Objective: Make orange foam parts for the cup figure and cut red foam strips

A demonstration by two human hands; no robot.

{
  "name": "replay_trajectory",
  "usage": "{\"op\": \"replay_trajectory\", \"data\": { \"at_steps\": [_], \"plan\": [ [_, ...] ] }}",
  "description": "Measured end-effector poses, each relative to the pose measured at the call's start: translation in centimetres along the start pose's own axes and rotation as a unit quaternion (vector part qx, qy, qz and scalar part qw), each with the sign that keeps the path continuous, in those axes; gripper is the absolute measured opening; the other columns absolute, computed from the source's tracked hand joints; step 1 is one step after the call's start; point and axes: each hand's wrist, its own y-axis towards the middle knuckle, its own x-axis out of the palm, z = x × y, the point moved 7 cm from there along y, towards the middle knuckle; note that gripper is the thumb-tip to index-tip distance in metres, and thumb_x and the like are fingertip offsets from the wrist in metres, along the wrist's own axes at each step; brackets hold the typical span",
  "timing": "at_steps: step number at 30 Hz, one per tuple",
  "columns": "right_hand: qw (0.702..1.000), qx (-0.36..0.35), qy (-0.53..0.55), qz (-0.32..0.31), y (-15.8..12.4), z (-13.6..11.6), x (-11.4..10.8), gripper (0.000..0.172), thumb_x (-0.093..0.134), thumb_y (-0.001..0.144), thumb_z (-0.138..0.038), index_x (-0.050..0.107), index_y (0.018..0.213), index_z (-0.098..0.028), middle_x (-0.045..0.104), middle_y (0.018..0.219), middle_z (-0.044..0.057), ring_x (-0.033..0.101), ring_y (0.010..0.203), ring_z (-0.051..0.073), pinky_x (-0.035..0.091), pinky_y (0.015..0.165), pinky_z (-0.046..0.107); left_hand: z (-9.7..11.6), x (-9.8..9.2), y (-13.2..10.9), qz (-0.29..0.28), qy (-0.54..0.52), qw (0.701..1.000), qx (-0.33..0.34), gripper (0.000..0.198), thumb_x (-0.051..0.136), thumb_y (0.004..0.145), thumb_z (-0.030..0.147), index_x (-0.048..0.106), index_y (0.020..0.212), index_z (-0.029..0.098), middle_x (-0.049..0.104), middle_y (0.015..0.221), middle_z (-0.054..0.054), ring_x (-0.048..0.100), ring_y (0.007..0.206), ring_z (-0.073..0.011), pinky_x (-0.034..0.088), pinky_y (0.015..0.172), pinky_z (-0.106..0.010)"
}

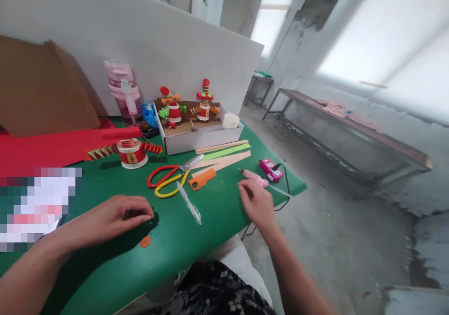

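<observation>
My left hand [129, 214] hovers low over the green table, thumb and fingertips brought together; whatever lies between them, if anything, is too small to make out. A small orange disc [145, 242] lies just below it. At the right, my right hand [257, 205] is curled at a pink glue gun [255, 178], whose handle it hides. The gun's nozzle points left, and a clear glue stick [280, 192] sticks out behind. Between the hands are a white pen [190, 203], scissors [182, 169] with one red and one yellow handle, and an orange strip [203, 179] with a round hole.
A red paper cup with folded paper arms [132, 156] stands behind my left hand. Two finished-looking cup figures stand in a white box [203, 142], with paper strips [224, 153] before it. A magenta power socket [271, 170] with a black cord sits near the table's right edge.
</observation>
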Motion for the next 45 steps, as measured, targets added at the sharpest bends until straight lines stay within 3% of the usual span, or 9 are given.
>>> {"op": "replay_trajectory", "data": {
  "at_steps": [5,12,16,20,24,29,32,39,45],
  "plan": [
    [0.976,0.183,-0.115,0.017,-0.7,6.9,-4.7,0.029,0.051,0.085,-0.049,0.061,0.076,-0.023,0.068,0.067,0.002,0.061,0.061,0.019,0.040,0.058,0.027,-0.8,-0.1,0.4,-0.026,-0.078,0.995,-0.054,0.052,0.038,0.097,0.056,0.069,0.075,0.021,0.065,0.067,0.002,0.054,0.061,-0.0118,0.043,0.057,-0.022],
    [0.935,0.273,-0.208,-0.087,0.4,9.1,-2.9,0.036,0.058,0.080,-0.049,0.049,0.055,-0.024,0.065,0.058,0.003,0.060,0.058,0.020,0.033,0.052,0.027,-2.3,-1.5,1.6,-0.118,-0.118,0.980,-0.106,0.038,0.052,0.090,0.053,0.073,0.084,0.021,0.073,0.073,-0.002,0.065,0.068,-0.0172,0.050,0.066,-0.027],
    [0.944,0.267,-0.186,-0.058,1.3,8.7,-3.2,0.030,0.063,0.075,-0.038,0.052,0.050,-0.024,0.063,0.055,0.004,0.061,0.059,0.022,0.035,0.053,0.029,-3.3,-4.2,1.8,-0.056,-0.089,0.985,-0.134,0.037,0.053,0.086,0.053,0.074,0.085,0.022,0.077,0.085,-0.005,0.067,0.076,-0.0201,0.051,0.068,-0.029],
    [0.955,0.286,0.054,0.049,0.3,8.6,-3.9,0.028,0.072,0.065,-0.049,0.063,0.064,-0.023,0.066,0.056,0.003,0.064,0.057,0.022,0.046,0.052,0.030,-2.2,-4.1,0.0,-0.128,-0.058,0.983,-0.120,0.031,0.053,0.086,0.044,0.075,0.085,0.022,0.076,0.084,-0.003,0.068,0.075,-0.0183,0.050,0.067,-0.026],
    [0.883,0.281,0.373,0.041,-0.5,7.0,-2.1,0.047,0.089,0.050,-0.051,0.064,0.078,-0.022,0.071,0.070,0.002,0.066,0.059,0.018,0.056,0.054,0.029,0.6,-1.8,-3.1,-0.168,0.000,0.984,-0.056,0.023,0.052,0.089,0.025,0.075,0.085,0.023,0.074,0.082,-0.002,0.067,0.076,-0.0159,0.047,0.069,-0.025],
    [0.781,0.309,0.535,-0.091,-1.2,2.7,1.7,0.044,0.089,0.058,-0.049,0.069,0.085,-0.020,0.063,0.069,-0.001,0.056,0.053,0.011,0.051,0.044,0.022,3.1,0.3,-5.2,-0.123,0.172,0.977,0.011,0.029,0.049,0.095,0.015,0.069,0.075,0.019,0.066,0.071,-0.003,0.060,0.068,-0.0171,0.044,0.064,-0.028],
    [0.736,0.317,0.574,-0.166,-1.8,0.3,4.0,0.038,0.081,0.069,-0.053,0.068,0.081,-0.019,0.058,0.066,-0.002,0.049,0.049,0.009,0.047,0.041,0.021,4.0,0.7,-5.2,-0.107,0.229,0.966,0.047,0.031,0.049,0.096,0.012,0.065,0.070,0.018,0.062,0.068,-0.003,0.056,0.065,-0.0168,0.043,0.062,-0.029],
    [0.742,0.324,0.558,-0.182,-2.8,-1.9,6.0,0.043,0.086,0.064,-0.053,0.067,0.078,-0.017,0.063,0.066,0.000,0.055,0.053,0.011,0.050,0.047,0.024,4.7,1.9,-5.7,-0.094,0.352,0.922,0.129,0.027,0.048,0.097,0.011,0.067,0.079,0.016,0.062,0.069,-0.003,0.057,0.068,-0.0184,0.041,0.064,-0.032],
    [0.742,0.336,0.548,-0.193,-3.0,-2.6,5.7,0.048,0.091,0.057,-0.052,0.067,0.077,-0.016,0.065,0.063,0.000,0.056,0.050,0.010,0.050,0.045,0.022,4.9,1.2,-5.9,-0.095,0.335,0.928,0.129,0.021,0.051,0.096,0.013,0.069,0.085,0.015,0.065,0.072,-0.004,0.058,0.070,-0.0192,0.043,0.066,-0.033]
  ]
}}
